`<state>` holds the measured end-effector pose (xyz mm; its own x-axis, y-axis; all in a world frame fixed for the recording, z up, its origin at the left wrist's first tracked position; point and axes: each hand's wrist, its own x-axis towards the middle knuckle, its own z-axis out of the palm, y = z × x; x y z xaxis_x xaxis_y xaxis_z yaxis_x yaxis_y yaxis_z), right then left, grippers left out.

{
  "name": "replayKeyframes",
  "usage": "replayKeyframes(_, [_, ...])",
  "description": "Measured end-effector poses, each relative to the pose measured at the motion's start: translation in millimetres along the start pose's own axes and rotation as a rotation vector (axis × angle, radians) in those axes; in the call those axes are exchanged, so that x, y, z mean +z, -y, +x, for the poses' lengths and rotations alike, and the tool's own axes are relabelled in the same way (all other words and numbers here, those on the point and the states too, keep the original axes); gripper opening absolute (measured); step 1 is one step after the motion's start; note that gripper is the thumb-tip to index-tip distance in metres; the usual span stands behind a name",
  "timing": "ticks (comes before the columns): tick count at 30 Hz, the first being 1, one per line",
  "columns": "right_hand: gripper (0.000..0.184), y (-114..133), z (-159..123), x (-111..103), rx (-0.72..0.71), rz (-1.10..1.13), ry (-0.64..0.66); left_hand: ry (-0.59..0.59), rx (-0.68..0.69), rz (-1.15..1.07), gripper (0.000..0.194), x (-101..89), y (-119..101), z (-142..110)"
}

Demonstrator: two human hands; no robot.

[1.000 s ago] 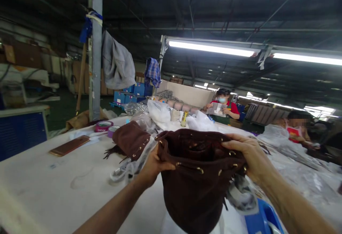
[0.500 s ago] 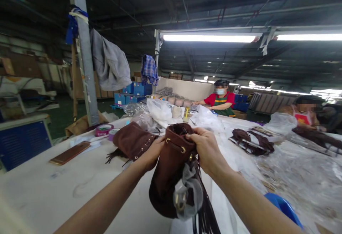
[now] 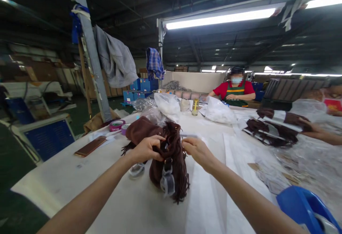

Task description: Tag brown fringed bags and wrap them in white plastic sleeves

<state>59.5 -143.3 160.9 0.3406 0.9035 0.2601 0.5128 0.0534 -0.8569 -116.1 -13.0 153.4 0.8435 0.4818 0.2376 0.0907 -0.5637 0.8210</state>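
Note:
A dark brown fringed drawstring bag [image 3: 156,171] stands on the white table in front of me, its fringe and a plastic-wrapped buckle facing me. My left hand [image 3: 148,148] has thumb and fingers closed on the left side of its gathered top. Just off the right side of the top is my right hand [image 3: 196,150], fingers curled together; what they pinch, if anything, is too small to make out. Behind my left hand lies a second brown bag [image 3: 141,127] with fringe at its end. A clear plastic piece [image 3: 136,169] rests left of the upright bag.
To the left lie a brown phone-like slab [image 3: 90,146] and tape rolls [image 3: 117,125]. Plastic bags [image 3: 167,105] and a yellow-banded jar [image 3: 195,107] are farther back. At right are a blue container [image 3: 299,205] and a co-worker's hand on dark brown goods [image 3: 272,130]. Another co-worker [image 3: 235,91] sits opposite.
The bag has turned so its fringe and buckle face me, and it now stands on the table. My right hand has come off its rim. A co-worker's hand has reached in at right.

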Motion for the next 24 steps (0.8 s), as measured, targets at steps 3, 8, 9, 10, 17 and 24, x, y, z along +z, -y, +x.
replayKeyframes(3, [0.027, -19, 3, -15, -0.077, -0.342, -0.094, 0.001, -0.036, -0.112, 0.029, -13.6, 24, -15])
replayKeyframes(8, [0.048, -16, 22, -17, -0.338, -0.715, -0.042, 0.114, -0.052, -0.07, 0.024, -34.4, 30, -28])
replayKeyframes(9, [0.047, -10, 28, -14, -0.395, -0.773, -0.012, 0.138, -0.051, -0.033, 0.024, -36.2, 28, -29])
replayKeyframes(10, [0.046, -3, 35, -11, -0.448, -0.827, 0.024, 0.163, -0.048, 0.012, 0.023, -37.4, 26, -30])
replayKeyframes(17, [0.028, 20, 78, 8, -0.61, -1.077, 0.331, 0.313, -0.086, 0.483, 0.01, -46.7, -10, -49])
replayKeyframes(24, [0.023, 22, 78, 16, -0.627, -1.129, 0.394, 0.014, -0.266, 0.647, 0.037, -7.1, -12, -82])
